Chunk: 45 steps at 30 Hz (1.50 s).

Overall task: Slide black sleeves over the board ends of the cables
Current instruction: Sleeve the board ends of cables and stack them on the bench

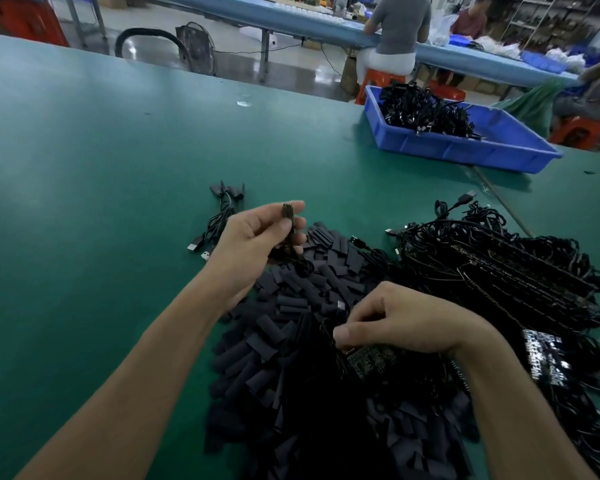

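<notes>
My left hand pinches the small board end of a black cable between thumb and fingers, held upright above the table; its cable trails down toward the sleeve pile. A big heap of flat black sleeves lies in front of me. My right hand is curled over the heap, fingers pinched at a bundle of small circuit boards and thin wires; whether it also holds a sleeve is hidden. A tangle of bare cables with boards lies to the right.
A small bunch of sleeved cables lies on the green table to the left of my hand. A blue bin with cables stands at the far right. People sit at a blue bench beyond the table.
</notes>
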Motion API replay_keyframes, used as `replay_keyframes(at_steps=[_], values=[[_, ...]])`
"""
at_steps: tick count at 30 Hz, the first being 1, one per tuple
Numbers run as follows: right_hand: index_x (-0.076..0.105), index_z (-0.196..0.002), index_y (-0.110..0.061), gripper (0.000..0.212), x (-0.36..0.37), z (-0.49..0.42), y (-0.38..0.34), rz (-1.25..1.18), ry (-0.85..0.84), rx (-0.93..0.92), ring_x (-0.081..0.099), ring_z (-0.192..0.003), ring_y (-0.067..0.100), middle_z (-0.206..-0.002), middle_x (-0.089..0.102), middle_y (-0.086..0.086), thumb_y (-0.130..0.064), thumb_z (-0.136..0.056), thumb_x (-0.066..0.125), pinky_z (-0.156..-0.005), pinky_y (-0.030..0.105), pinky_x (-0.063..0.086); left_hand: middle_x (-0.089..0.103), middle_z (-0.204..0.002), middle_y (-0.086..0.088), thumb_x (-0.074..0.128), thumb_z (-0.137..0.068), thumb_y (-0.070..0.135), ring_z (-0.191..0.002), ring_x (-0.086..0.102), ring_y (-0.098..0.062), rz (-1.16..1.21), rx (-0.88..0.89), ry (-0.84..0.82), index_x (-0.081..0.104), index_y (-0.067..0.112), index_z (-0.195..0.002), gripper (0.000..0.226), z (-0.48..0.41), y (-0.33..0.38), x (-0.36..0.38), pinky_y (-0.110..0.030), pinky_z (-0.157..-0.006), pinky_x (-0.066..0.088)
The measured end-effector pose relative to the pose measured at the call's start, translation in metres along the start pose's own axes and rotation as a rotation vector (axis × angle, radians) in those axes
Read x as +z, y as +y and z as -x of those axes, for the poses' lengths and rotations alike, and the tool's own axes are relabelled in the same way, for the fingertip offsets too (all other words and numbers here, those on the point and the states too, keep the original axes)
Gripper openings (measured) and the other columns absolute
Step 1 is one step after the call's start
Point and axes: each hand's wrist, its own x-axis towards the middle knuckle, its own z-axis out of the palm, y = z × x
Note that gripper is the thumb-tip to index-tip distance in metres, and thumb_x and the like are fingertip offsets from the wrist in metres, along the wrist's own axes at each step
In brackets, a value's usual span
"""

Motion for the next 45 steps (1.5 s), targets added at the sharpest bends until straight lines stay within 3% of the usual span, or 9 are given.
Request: replay_keyframes(at_steps=[3,5,9,15,20,27,31,37,45], values=[[0.079,-0.095,-0.016,0.068,-0.004,-0.004,-0.003,-0.231,-0.006,0.040,0.071,-0.075,0.013,-0.086,0.077,0.001,-0.076,-0.086,0.048,-0.075,0.027,0.052,0.075,-0.090,0.002,0.054,-0.098,-0.005,-0.086,0.071,-0.018,-0.083,-0.069,-0.008,0.068,0.010,-0.120,0.031,-0.002,-0.009,-0.009,-0.027,-0.084,0.057],[0.076,-0.098,-0.011,0.062,-0.009,-0.013,0.000,-0.391,0.163,0.089,0.070,-0.069,0.015,-0.088,0.078,0.008,-0.064,-0.095,0.044,-0.058,0.020,0.048,0.076,-0.087,-0.001,0.060,-0.094,-0.006,-0.083,0.072,-0.018,-0.115,-0.077,0.025,0.070,0.013,-0.116,0.030,-0.003,-0.013,-0.012,-0.023,-0.082,0.057],[0.074,-0.105,-0.017,0.016,-0.013,-0.042,0.011,-0.033,0.502,0.126,0.063,-0.064,0.004,-0.079,0.075,-0.003,-0.022,-0.099,0.060,-0.065,0.018,0.050,0.076,-0.079,-0.007,0.065,-0.092,-0.005,-0.071,0.070,-0.017,-0.145,-0.049,0.068,0.074,0.013,-0.096,0.020,-0.003,-0.016,-0.011,-0.022,-0.073,0.057],[0.063,-0.130,-0.021,0.036,0.009,-0.073,0.013,0.384,0.438,0.218,0.062,-0.110,0.025,-0.124,0.064,0.004,-0.029,-0.095,0.067,-0.097,0.040,0.051,0.074,-0.084,-0.005,0.058,-0.097,-0.005,-0.076,0.069,-0.021,-0.157,0.037,0.061,0.070,0.018,-0.088,0.028,-0.003,-0.014,-0.009,-0.026,-0.076,0.058],[0.066,-0.120,-0.022,0.029,0.019,-0.075,0.021,0.293,0.560,0.215,0.059,-0.105,0.021,-0.117,0.055,0.001,-0.031,-0.093,0.070,-0.094,0.039,0.051,0.073,-0.092,0.014,0.055,-0.100,-0.001,-0.084,0.069,-0.020,-0.194,0.065,0.076,0.066,0.031,-0.081,0.039,-0.002,-0.011,-0.008,-0.028,-0.088,0.056],[0.066,-0.090,-0.022,0.005,0.019,-0.064,0.028,0.013,0.782,0.106,0.065,-0.080,0.006,-0.090,0.069,-0.006,-0.019,-0.094,0.065,-0.074,0.017,0.047,0.076,-0.080,-0.002,0.054,-0.100,-0.002,-0.071,0.068,-0.011,-0.159,0.058,0.056,0.061,0.012,-0.101,0.016,0.001,-0.003,-0.003,-0.021,-0.070,0.056],[0.057,-0.092,-0.021,0.012,0.015,-0.053,0.022,-0.360,0.783,-0.043,0.073,-0.068,0.013,-0.079,0.076,-0.004,-0.012,-0.094,0.065,-0.068,0.031,0.055,0.077,-0.077,-0.005,0.064,-0.095,0.003,-0.064,0.068,-0.012,-0.277,0.001,0.043,0.063,0.014,-0.101,0.013,0.002,0.001,-0.005,-0.023,-0.065,0.057],[0.070,-0.104,-0.030,0.033,0.013,-0.047,0.005,-0.460,0.756,-0.248,0.068,-0.064,0.011,-0.079,0.075,0.003,0.000,-0.094,0.060,-0.059,0.015,0.048,0.076,-0.072,-0.005,0.075,-0.086,0.006,-0.063,0.069,-0.015,-0.464,-0.054,-0.002,0.076,0.022,-0.088,0.015,0.003,0.000,-0.005,-0.030,-0.070,0.060],[0.075,-0.104,-0.020,0.023,0.016,-0.042,0.004,-0.425,0.751,-0.248,0.073,-0.087,0.019,-0.093,0.077,-0.001,-0.008,-0.085,0.078,-0.083,0.037,0.061,0.075,-0.069,-0.003,0.078,-0.084,0.007,-0.062,0.067,-0.015,-0.476,-0.085,-0.033,0.078,0.018,-0.092,0.014,0.003,-0.004,-0.007,-0.026,-0.068,0.056]])
